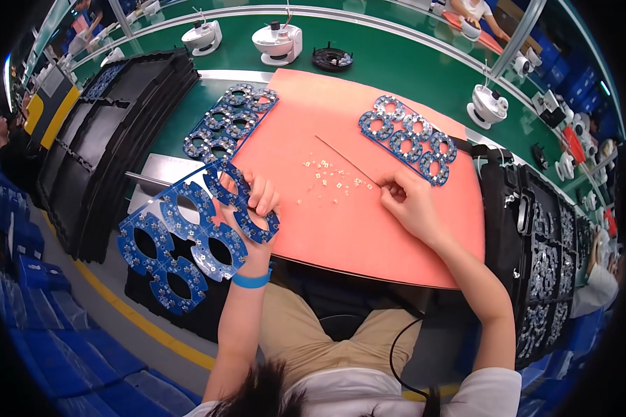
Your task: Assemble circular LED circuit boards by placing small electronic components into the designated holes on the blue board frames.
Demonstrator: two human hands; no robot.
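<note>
Green conveyor belt [396, 62] runs across the top of the view, and several white round devices [277, 42] stand on it, together with a black ring-shaped part [332, 58]. Below it lies a salmon-pink mat [368, 222] which covers the work table in front of the seated person. The left hand [257, 208] is closed around a blue panel of ring-shaped circuit boards [188, 236]; the fingers are clamped on the panel's right part, and the panel is lifted and tilted, hanging over the left edge of the mat and beyond it. A blue wristband [251, 280] is on this wrist. The right hand [410, 201] rests on the mat with thumb and fingers pinched together on the near end of a thin metal rod [348, 161], which lies slanted across the mat. Between both hands, small pale components [327, 181] are scattered on the mat. A second blue panel [410, 139] lies flat near the far right corner of the mat, and a stack of similar panels [229, 121] lies at the far left corner. Black trays [118, 139] are piled at the left, and more black trays with small parts [546, 271] stand at the right.
</note>
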